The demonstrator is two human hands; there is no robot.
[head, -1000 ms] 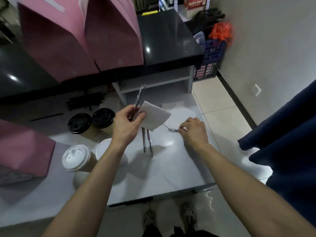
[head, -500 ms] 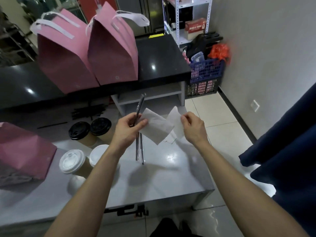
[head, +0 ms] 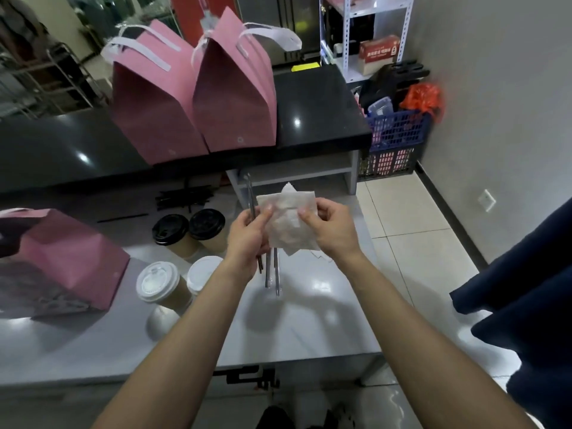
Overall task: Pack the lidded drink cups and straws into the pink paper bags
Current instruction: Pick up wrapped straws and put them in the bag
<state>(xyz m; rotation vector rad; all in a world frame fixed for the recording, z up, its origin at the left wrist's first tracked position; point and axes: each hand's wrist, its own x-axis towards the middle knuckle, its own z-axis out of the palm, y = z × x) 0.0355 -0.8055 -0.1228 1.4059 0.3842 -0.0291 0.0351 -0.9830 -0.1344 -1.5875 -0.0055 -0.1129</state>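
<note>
— Firstly, what is recorded on the left side of the grey worktop (head: 309, 329)?

— A pink paper bag (head: 68, 258) is seen lying on its side at the far left. Beside it, two white-lidded cups (head: 159, 281) are stood close together, and behind them two black-lidded cups (head: 171, 229) are placed touching each other. A pile of black straws (head: 184, 198) is noted further back, against the dark counter (head: 315, 106).

— And on that counter?

— Two upright pink bags (head: 235, 97), set side by side with white handles, are observed.

— The hands?

— The left hand (head: 249, 236) is held above the worktop, its fingers curled round a bundle of wrapped straws (head: 272, 270), which are kept roughly upright; the thumb is pressed on the left edge of white paper napkins (head: 288, 224). The right hand (head: 331, 226) is closed in a pinch on the right edge of the same napkins, so that these are gripped between both hands.

— The right side?

— A blue crate (head: 396, 131) is seen on the tiled floor, and dark blue cloth (head: 532, 289) is noted at the frame edge.
</note>
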